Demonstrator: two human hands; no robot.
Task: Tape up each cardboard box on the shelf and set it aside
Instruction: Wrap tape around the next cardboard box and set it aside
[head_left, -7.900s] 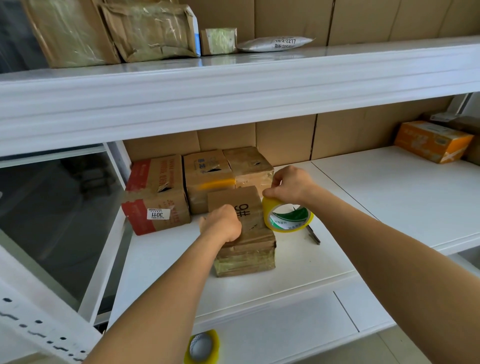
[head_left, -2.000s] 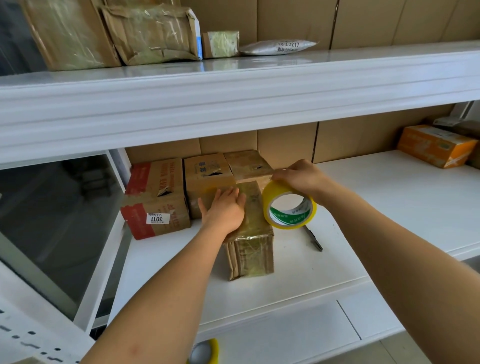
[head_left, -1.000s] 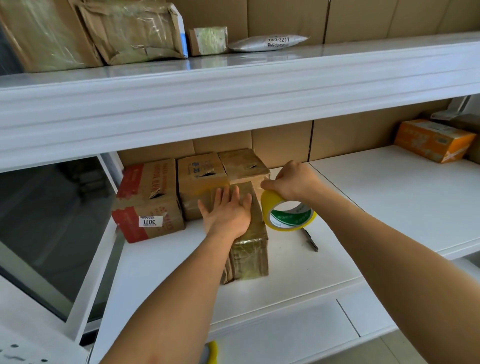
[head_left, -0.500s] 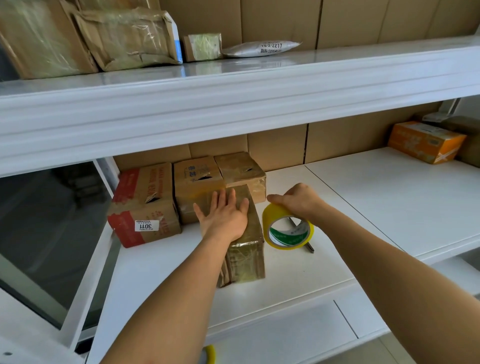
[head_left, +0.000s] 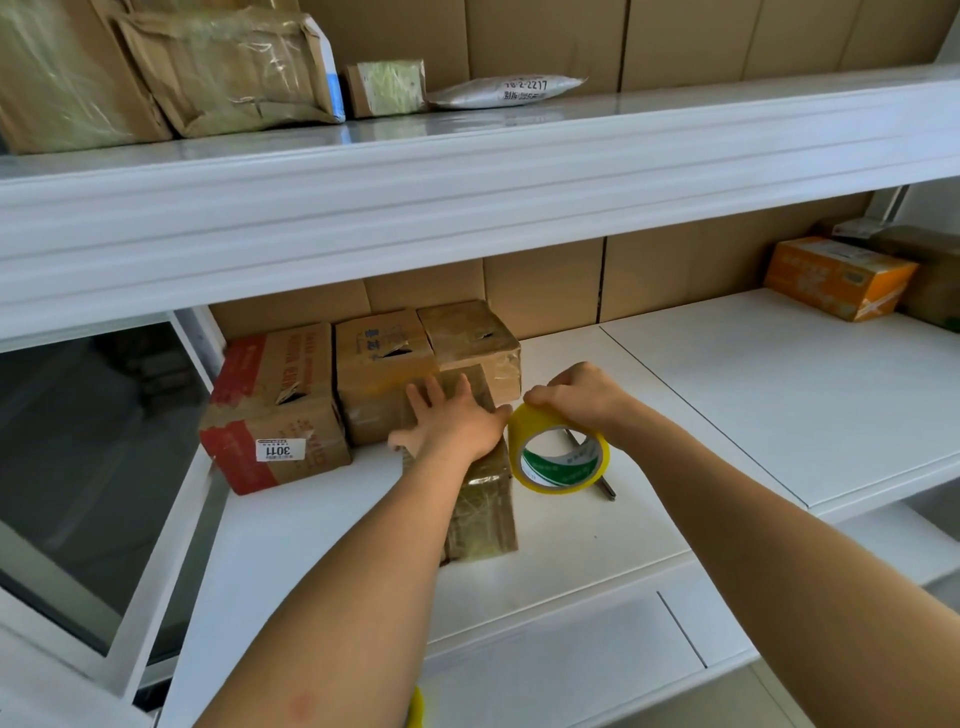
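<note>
Gripping the yellow tape roll (head_left: 560, 457) from above, the right hand (head_left: 582, 397) curls its fingers over the roll's top edge, a grip closed on the roll, which stands on edge just right of the taped cardboard box (head_left: 480, 506). The left hand (head_left: 452, 423) lies flat on top of that box with fingers straight and spread, a wide grip pressing down, not clasping. That box sits on the white shelf (head_left: 597, 530), near its front edge and left of centre, its surface glossy with tape.

Just behind it, against the cardboard backing, stand three more boxes in a row: a red-printed box (head_left: 272, 410) with a white label at far left, a middle box (head_left: 382, 364) with a torn hole in its top, and a taped brown box (head_left: 467, 338) to the right. A dark slim tool (head_left: 605, 486) lies on the shelf, partly hidden behind the roll. Far right on the same shelf sits an orange box (head_left: 836, 275). On the upper shelf (head_left: 467, 171) rest several wrapped parcels and a white mailer bag (head_left: 506, 91).
</note>
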